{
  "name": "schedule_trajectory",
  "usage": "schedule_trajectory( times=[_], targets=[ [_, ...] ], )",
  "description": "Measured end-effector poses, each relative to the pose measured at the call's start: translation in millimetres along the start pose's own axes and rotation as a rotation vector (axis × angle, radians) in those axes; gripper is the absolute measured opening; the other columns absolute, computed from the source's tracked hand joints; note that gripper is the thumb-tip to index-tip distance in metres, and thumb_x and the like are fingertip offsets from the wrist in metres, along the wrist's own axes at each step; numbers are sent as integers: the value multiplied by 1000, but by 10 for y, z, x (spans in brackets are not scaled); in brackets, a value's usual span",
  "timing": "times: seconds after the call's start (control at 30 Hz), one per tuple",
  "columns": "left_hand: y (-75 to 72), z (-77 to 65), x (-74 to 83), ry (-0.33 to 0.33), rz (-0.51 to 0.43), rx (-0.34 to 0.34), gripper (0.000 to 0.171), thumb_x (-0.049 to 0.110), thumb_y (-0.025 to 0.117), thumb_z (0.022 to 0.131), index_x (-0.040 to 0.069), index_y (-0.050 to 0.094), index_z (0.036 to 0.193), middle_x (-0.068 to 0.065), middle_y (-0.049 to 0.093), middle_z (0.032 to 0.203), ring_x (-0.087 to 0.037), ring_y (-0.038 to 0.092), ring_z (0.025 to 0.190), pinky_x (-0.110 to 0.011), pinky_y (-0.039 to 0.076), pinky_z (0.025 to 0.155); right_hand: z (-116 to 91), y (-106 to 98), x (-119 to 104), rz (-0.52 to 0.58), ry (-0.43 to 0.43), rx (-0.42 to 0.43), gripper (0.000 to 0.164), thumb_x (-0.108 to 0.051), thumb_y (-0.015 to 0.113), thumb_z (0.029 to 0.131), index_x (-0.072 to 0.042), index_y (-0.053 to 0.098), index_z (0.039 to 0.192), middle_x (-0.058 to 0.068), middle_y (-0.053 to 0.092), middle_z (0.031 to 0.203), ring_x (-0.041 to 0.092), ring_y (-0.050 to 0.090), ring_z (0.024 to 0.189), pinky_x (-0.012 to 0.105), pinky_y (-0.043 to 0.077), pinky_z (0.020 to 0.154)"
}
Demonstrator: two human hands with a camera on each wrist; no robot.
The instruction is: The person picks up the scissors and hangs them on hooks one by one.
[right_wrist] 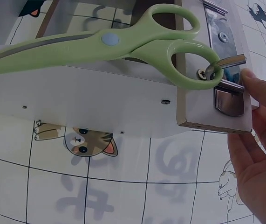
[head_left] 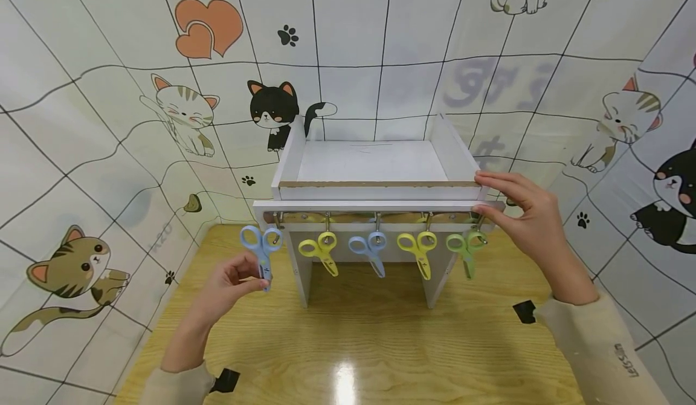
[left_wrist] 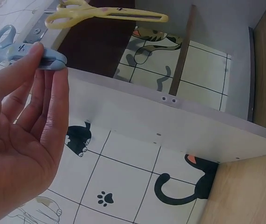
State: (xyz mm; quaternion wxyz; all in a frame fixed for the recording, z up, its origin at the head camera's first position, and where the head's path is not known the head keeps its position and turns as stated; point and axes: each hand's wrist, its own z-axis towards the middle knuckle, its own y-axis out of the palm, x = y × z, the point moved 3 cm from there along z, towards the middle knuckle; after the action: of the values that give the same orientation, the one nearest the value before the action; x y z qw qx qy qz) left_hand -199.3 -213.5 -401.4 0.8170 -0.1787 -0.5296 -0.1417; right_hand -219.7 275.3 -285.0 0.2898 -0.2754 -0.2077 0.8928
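Observation:
My left hand (head_left: pixel 232 285) pinches a pair of blue scissors (head_left: pixel 264 254) by the blade end between thumb and fingers. The handle rings point up, one overlapping the leftmost hook of the metal hook rail (head_left: pixel 353 217). In the left wrist view, the thumb lies over the closed blades of the blue scissors (left_wrist: pixel 26 52). At the other end, my right hand (head_left: pixel 524 214) grips the right side of the white shelf (head_left: pixel 375 194), thumb at the rail's end. Beside that thumb, green scissors (right_wrist: pixel 123 42) hang by one ring from a hook.
Between them hang yellow scissors (head_left: pixel 321 252), another blue pair (head_left: pixel 370 251) and a second yellow pair (head_left: pixel 417 252). The shelf stands on side panels (head_left: pixel 300 266) on a wood-grain table (head_left: pixel 375 344). Behind rises a white sheet (head_left: pixel 353 24) printed with cats. Black tape patches (head_left: pixel 524 312) lie near both sleeves.

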Motion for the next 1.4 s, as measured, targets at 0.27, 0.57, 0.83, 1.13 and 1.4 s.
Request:
schedule_trajectory(
  times=[0.27, 0.57, 0.83, 1.13, 1.4],
  targets=[
    [0, 0, -151, -10, 50, 12, 20, -14, 63, 88, 2, 57, 98, 17, 72, 92, 0, 69, 86, -21, 60, 71, 3, -2, -11, 2, -12, 10, 62, 17, 82, 66, -5, 71, 123, 7, 69, 126, -9, 58, 117, 4, 45, 95],
    [-4, -7, -277, -63, 78, 16, 14, -10, 64, 89, -4, 56, 99, 18, 72, 92, 1, 69, 87, -21, 59, 72, -7, -5, 25, 6, 2, 11, 64, 20, 81, 64, -4, 71, 121, 4, 69, 127, -9, 58, 117, 4, 45, 95],
    [-6, -16, -329, -108, 108, 32, 15, -7, 65, 90, -9, 53, 99, 18, 71, 90, -1, 69, 87, -22, 59, 73, -8, 8, 9, 39, -8, 39, 63, 23, 81, 60, -1, 73, 118, 3, 71, 124, -8, 60, 115, 4, 46, 94],
    [-7, -3, -399, -163, 164, 63, 17, -3, 66, 92, -9, 52, 101, 19, 69, 92, -1, 68, 90, -22, 58, 75, -10, 15, 13, 42, -7, 37, 63, 23, 81, 60, -1, 72, 118, 4, 70, 125, -7, 60, 115, 4, 46, 94],
    [5, 15, -434, -176, 171, 67, 19, -3, 66, 92, -10, 54, 105, 19, 69, 95, 1, 67, 91, -22, 58, 76, -6, 17, -9, 41, -8, 24, 63, 23, 80, 62, -2, 72, 120, 5, 70, 126, -7, 60, 116, 5, 46, 95]
  ],
)
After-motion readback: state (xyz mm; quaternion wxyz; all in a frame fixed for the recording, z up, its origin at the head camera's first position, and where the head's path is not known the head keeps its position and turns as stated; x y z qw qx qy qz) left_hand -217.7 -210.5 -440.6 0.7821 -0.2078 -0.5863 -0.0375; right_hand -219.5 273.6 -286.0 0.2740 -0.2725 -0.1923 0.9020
